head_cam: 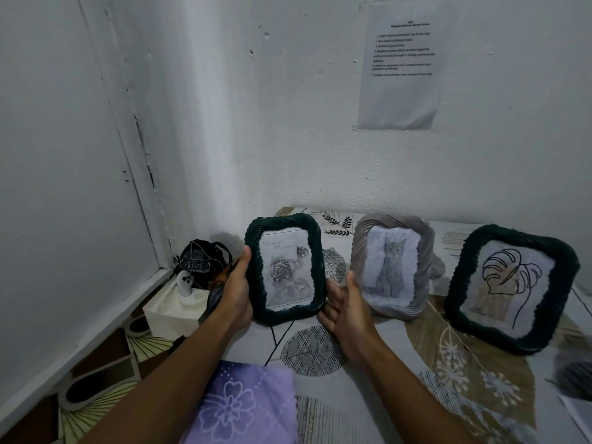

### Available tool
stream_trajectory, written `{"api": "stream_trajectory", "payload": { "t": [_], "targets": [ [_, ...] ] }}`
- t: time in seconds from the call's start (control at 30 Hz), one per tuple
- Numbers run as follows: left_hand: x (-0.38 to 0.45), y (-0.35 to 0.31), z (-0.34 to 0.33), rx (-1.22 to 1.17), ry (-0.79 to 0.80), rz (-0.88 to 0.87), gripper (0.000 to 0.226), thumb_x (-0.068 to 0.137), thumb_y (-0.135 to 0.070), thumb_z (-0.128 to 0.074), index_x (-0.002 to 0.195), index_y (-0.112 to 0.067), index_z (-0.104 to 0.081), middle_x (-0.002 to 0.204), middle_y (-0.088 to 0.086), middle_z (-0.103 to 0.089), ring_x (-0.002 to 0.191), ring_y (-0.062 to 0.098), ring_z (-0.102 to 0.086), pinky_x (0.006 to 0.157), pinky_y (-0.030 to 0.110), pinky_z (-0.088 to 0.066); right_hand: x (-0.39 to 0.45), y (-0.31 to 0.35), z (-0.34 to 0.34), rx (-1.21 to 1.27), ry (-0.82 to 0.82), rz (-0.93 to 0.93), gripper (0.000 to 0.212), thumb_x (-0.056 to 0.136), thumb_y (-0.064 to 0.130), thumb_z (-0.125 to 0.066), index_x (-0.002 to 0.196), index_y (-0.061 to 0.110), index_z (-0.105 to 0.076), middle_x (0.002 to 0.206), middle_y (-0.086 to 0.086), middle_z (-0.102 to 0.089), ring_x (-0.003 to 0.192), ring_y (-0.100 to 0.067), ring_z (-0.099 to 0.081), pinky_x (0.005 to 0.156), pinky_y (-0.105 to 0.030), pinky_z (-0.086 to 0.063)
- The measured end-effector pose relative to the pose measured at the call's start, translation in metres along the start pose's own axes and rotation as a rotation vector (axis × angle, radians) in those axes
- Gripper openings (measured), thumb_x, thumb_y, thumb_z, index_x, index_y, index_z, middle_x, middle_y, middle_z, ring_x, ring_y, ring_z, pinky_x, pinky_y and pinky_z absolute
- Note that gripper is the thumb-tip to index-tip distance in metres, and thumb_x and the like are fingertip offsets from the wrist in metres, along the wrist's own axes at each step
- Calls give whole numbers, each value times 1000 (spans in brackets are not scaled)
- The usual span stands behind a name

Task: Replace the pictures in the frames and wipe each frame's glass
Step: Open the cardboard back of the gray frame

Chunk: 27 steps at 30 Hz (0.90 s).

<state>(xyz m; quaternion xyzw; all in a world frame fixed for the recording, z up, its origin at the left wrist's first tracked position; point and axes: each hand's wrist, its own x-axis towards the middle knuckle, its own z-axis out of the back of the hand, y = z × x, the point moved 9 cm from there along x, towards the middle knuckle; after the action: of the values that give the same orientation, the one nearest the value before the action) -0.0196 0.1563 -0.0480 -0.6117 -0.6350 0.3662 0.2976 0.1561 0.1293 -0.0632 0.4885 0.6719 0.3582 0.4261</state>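
Leaf-print tablecloth – white corner walls – three frames upright

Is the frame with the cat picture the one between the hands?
No, the hands hold the rose frame; the cat frame stands apart.

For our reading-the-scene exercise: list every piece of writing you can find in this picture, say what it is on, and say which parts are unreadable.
"Rose of M..." on the rose picture in the left dark frame; the second word is too faint to finish.
Printed sheet on the wall: a heading and numbered lines, too blurred to read.
Dark pouch in the corner: pale markings, not legible.
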Motion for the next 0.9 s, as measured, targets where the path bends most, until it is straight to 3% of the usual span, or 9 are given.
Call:
{"api": "stream_trajectory", "payload": {
  "t": [0.3,0.47,0.53,0.67,0.77,0.83,0.9],
  "targets": [
    [-5,-2,-4,31,3,14,60,83,-58,-47,124,-18,-61,123,14,-65,114,34,-60,98,50,-46,-2,0,1,-40,-5,5,61,97,54,-32,142,13,-43,144,-6,-47,131,-24,-45,109,-41,-35],
    [-9,-7,7,164,-70,1,64,79,-65,-49,124,-21,-62,123,11,-65,113,30,-61,101,52,-45,-4,2,1,-39,-10,18,58,97,49,-36,141,13,-44,144,-6,-47,130,-23,-46,107,-41,-36],
    [-13,-12,17,263,-155,0,63,84,-66,-44,123,-20,-61,119,10,-66,110,29,-62,95,51,-49,-7,4,1,-43,-16,22,57,97,48,-38,142,12,-42,146,-6,-45,132,-25,-44,107,-42,-36],
    [-29,-39,30,391,-269,-98,45,99,-51,-32,101,-17,-61,103,8,-67,93,24,-64,78,38,-52,-13,8,3,-54,-40,31,55,97,45,-42,140,13,-44,147,-6,-43,133,-25,-42,102,-41,-40],
    [-42,-70,34,445,-320,-196,44,102,-45,-31,109,-12,-59,102,4,-65,91,22,-63,81,39,-50,-23,19,8,-76,-79,42,49,94,45,-48,128,11,-54,145,-18,-42,130,-38,-44,99,-46,-45],
    [-51,-97,31,469,-349,-279,40,102,-42,-32,115,-12,-56,112,7,-63,99,24,-60,86,40,-48,-29,34,9,-105,-77,77,52,93,47,-48,129,9,-54,146,-21,-39,129,-39,-44,98,-48,-48],
    [-60,-124,17,539,-346,-392,36,102,-42,-33,114,-16,-55,121,9,-60,109,26,-57,97,45,-44,-38,58,9,-164,-65,147,57,93,49,-44,135,12,-50,144,-10,-47,124,-26,-50,81,-33,-50]
  ]
}}
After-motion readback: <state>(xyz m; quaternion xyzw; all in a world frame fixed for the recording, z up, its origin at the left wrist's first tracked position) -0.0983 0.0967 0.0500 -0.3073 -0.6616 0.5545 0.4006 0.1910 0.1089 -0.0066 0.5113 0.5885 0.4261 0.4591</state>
